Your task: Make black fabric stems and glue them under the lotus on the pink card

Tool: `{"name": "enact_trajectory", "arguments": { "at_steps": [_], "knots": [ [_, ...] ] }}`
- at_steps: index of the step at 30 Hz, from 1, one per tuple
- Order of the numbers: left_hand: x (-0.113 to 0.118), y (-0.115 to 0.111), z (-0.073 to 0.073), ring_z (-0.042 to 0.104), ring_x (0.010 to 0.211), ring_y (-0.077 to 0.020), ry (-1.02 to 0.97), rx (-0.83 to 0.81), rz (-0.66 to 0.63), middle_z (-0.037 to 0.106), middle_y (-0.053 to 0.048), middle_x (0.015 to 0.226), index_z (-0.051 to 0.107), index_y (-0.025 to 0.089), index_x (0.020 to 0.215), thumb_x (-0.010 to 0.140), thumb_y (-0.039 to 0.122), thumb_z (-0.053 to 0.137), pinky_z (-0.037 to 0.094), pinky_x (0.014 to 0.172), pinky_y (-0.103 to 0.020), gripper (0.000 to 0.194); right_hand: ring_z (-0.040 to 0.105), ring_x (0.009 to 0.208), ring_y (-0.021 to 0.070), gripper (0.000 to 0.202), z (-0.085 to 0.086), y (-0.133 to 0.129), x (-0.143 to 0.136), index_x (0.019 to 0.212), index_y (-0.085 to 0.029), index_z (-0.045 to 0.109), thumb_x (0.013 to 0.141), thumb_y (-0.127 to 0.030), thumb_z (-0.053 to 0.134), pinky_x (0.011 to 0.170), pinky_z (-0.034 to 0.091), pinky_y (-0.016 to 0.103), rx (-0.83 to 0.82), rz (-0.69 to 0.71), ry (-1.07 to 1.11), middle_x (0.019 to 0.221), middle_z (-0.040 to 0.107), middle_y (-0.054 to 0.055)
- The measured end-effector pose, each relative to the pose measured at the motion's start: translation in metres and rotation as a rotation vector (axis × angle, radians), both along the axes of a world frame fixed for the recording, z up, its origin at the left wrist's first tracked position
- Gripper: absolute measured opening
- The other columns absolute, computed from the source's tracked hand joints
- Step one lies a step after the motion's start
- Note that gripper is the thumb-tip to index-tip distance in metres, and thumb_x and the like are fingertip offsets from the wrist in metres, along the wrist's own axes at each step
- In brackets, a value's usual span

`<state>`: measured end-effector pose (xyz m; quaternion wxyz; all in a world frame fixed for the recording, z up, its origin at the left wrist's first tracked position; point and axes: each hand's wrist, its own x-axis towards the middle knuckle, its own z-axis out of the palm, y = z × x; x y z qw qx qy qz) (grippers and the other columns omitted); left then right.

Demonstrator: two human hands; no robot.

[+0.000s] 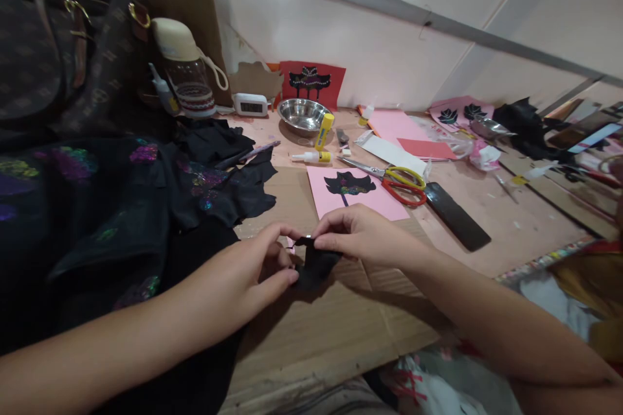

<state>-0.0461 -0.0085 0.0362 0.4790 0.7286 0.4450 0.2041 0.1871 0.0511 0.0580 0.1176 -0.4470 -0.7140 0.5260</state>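
Both hands meet over the brown cardboard sheet (341,324) at the near edge of the wooden worktable (511,227). Left hand (243,272) pinches the small black fabric cutout (314,266) from the left, thumb and forefinger closed on its top edge, other fingers curled under. Right hand (363,233) pinches the same piece from the right, fingertips closed on the top edge just beside the left thumb. Cutout hangs between the two grips, lower part just over the cardboard (contact unclear).

Just beyond the hands: pink paper card with a black glittered leaf shape (353,191), flat on the table. Touching its right edge: scissors with yellow and red handles (396,181). Right of those, a flat black rectangular strip (457,217). Further back: round steel bowl (302,115), yellow-capped glue bottle lying on its side (311,156), small white digital clock (250,104). Left side: heap of black fabric with glitter patches (146,201), behind it a clear water bottle with cream lid (187,71) and a dark brown patterned handbag (63,58).
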Motion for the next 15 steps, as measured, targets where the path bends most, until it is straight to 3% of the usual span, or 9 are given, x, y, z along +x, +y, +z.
{"name": "enact_trajectory", "arguments": {
  "at_steps": [3,5,7,9,10,11,13,15],
  "knots": [
    [-0.008,0.005,0.011,0.067,0.111,-0.0240,0.087,0.164,-0.012,0.069,-0.004,0.126,0.062,0.028,0.126,0.090,0.038,0.067,0.051,0.092,-0.034,0.038,0.067,0.074,0.0163,0.011,0.005,-0.005,-0.003,0.085,-0.018,0.077,0.085,-0.027,0.071,0.067,0.048,0.025,-0.062,0.070,0.021,0.079,0.076,0.001],
    [-0.009,0.008,0.016,0.068,0.109,-0.0234,0.131,0.195,-0.029,0.066,-0.004,0.135,0.064,0.029,0.127,0.087,0.040,0.073,0.053,0.088,-0.031,0.043,0.069,0.078,0.0175,0.011,0.006,-0.007,-0.006,0.085,-0.018,0.078,0.085,-0.027,0.072,0.070,0.049,0.026,-0.073,0.101,0.022,0.083,0.077,0.001],
    [-0.008,0.008,0.018,0.071,0.091,-0.0201,0.185,0.174,-0.055,0.072,-0.002,0.121,0.063,0.029,0.128,0.087,0.039,0.074,0.054,0.073,-0.027,0.044,0.070,0.080,0.0180,0.010,0.004,-0.008,-0.008,0.086,-0.018,0.078,0.085,-0.026,0.071,0.073,0.050,0.026,-0.083,0.114,0.000,0.085,0.078,0.001],
    [-0.006,0.002,0.017,0.069,0.073,-0.0176,0.287,0.238,-0.064,0.075,0.001,0.095,0.067,0.025,0.113,0.090,0.031,0.070,0.050,0.062,-0.025,0.025,0.070,0.079,0.0177,0.010,0.001,-0.009,-0.009,0.088,-0.018,0.078,0.085,-0.025,0.071,0.074,0.051,0.026,-0.116,0.111,-0.022,0.086,0.079,0.001],
    [-0.007,-0.005,0.015,0.068,0.072,-0.0181,0.358,0.311,-0.066,0.074,0.001,0.088,0.069,0.023,0.103,0.092,0.026,0.066,0.049,0.064,-0.026,0.012,0.070,0.079,0.0174,0.011,0.001,-0.008,-0.009,0.089,-0.018,0.078,0.085,-0.025,0.072,0.074,0.052,0.026,-0.140,0.109,-0.020,0.086,0.079,0.002],
    [-0.007,-0.014,0.012,0.063,0.060,-0.0166,0.404,0.431,-0.074,0.068,0.002,0.072,0.067,0.022,0.082,0.092,0.020,0.061,0.045,0.057,-0.026,0.012,0.070,0.079,0.0172,0.012,0.001,-0.008,-0.009,0.090,-0.018,0.078,0.084,-0.027,0.074,0.074,0.052,0.026,-0.168,0.109,-0.007,0.087,0.079,0.002],
    [-0.008,-0.038,0.002,0.060,0.060,-0.0179,0.486,0.607,-0.193,0.067,0.001,0.072,0.067,0.023,0.079,0.094,0.011,0.053,0.044,0.059,-0.029,0.023,0.070,0.079,0.0172,0.016,0.002,-0.007,-0.010,0.090,-0.017,0.079,0.083,-0.032,0.077,0.073,0.053,0.026,-0.216,0.121,0.042,0.086,0.078,0.002],
    [-0.007,-0.063,-0.007,0.054,0.052,-0.0154,0.405,0.753,-0.219,0.062,0.004,0.062,0.066,0.026,0.078,0.093,0.010,0.055,0.040,0.055,-0.027,0.024,0.070,0.080,0.0174,0.018,0.004,-0.003,-0.012,0.090,-0.017,0.079,0.083,-0.034,0.078,0.073,0.054,0.025,-0.209,0.156,0.068,0.086,0.079,0.002]
  ]
}}
